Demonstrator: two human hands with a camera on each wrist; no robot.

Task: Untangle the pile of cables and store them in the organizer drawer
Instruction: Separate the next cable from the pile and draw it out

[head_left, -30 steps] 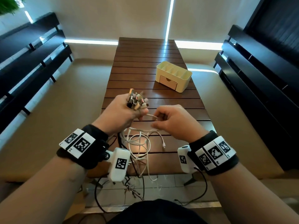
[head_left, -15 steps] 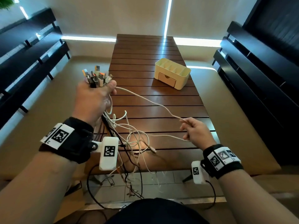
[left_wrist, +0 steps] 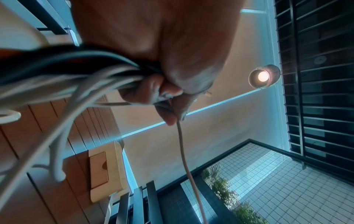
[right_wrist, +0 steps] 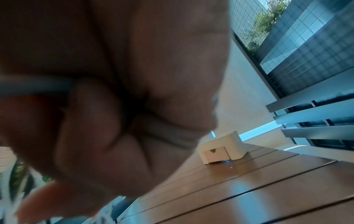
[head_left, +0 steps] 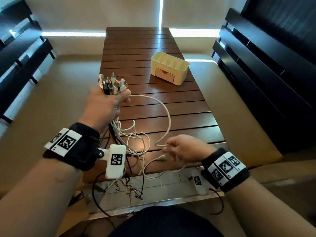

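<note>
Step, one white cable [head_left: 166, 115]: left hand [head_left: 106, 106] clamps plug bundle [head_left: 111, 83]; right hand [head_left: 183, 148] pinches cable, best drawn slowly, easing off where loops snag.

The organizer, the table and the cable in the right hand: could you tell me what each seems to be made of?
Organizer: probably moulded plastic, matte cream, with rounded seamless corners; its drawer front is a tanner shade.
Table: wood or wood-look slats, brown with a satin sheen that reflects light.
Cable: off-white, dull and faintly textured, possibly braided; too fine to confirm.
</note>
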